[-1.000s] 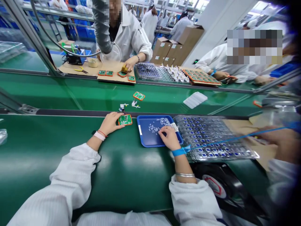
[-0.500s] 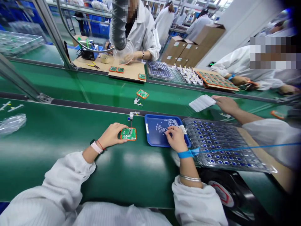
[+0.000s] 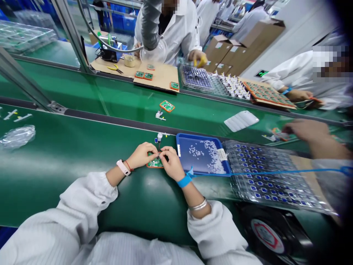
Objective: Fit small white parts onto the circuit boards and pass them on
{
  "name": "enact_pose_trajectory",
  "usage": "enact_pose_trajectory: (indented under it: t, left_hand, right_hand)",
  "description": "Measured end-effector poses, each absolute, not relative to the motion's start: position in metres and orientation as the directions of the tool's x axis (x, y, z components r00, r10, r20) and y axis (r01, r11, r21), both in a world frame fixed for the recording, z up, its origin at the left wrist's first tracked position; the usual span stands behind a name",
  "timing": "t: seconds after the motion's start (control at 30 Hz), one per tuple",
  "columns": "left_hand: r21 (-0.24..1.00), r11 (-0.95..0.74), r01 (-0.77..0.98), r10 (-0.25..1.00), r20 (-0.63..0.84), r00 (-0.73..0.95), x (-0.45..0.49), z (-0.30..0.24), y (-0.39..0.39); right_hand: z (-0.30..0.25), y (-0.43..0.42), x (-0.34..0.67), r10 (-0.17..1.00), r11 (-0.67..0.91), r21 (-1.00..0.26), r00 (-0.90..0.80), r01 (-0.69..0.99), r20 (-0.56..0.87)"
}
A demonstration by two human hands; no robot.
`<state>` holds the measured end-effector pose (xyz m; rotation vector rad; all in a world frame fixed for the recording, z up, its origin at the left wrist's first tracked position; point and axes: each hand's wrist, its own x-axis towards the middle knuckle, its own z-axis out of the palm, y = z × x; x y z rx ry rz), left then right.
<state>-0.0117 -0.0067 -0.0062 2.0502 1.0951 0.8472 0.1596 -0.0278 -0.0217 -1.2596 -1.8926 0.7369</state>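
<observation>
Along the green conveyor belt [image 3: 55, 154], the left hand [image 3: 141, 155] and right hand [image 3: 172, 163] meet over a green circuit board with orange edging [image 3: 154, 163], which lies flat and is partly covered by both. Each hand's fingers are gathered together at the board's upper edge, beside a thin red wire [image 3: 159, 146]; whether they pinch board or wire cannot be told. Board judged light, stiff and fragile at its components; best held by the edges. Further right: a blue tray [image 3: 183, 154] of small white parts [image 3: 209, 156], a clear blister tray [image 3: 267, 180], and a co-worker's hand [image 3: 305, 129].
</observation>
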Motion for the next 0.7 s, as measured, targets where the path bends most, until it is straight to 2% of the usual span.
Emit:
enact_pose_trajectory:
  t: [0.13, 0.3, 0.5, 0.6, 0.7]
  left_hand:
    - [0.821, -0.334, 0.462, 0.897, 0.126, 0.424, -0.009, -0.003, -0.003]
    - [0.787, -0.296, 0.542, 0.898, 0.037, 0.438, -0.008, 0.003, 0.004]
    - [0.775, -0.396, 0.492, 0.881, 0.170, 0.442, -0.015, -0.001, -0.002]
    - [0.745, -0.437, 0.504, 0.866, 0.198, 0.458, -0.017, -0.005, -0.003]
    - [0.721, -0.447, 0.529, 0.862, 0.190, 0.470, -0.016, -0.006, -0.003]
  right_hand:
    - [-0.026, -0.025, 0.162, 0.949, 0.306, -0.801, -0.235, 0.515, 0.212]
    - [-0.026, -0.024, 0.152, 0.955, 0.289, -0.777, -0.231, 0.559, 0.189]
    - [-0.003, -0.029, 0.179, 0.912, 0.379, -0.660, -0.141, 0.649, 0.385]
    - [-0.002, -0.025, 0.236, 0.912, 0.257, -0.597, 0.014, 0.760, 0.410]
    - [-0.013, -0.023, 0.288, 0.947, 0.111, -0.566, 0.086, 0.817, 0.310]
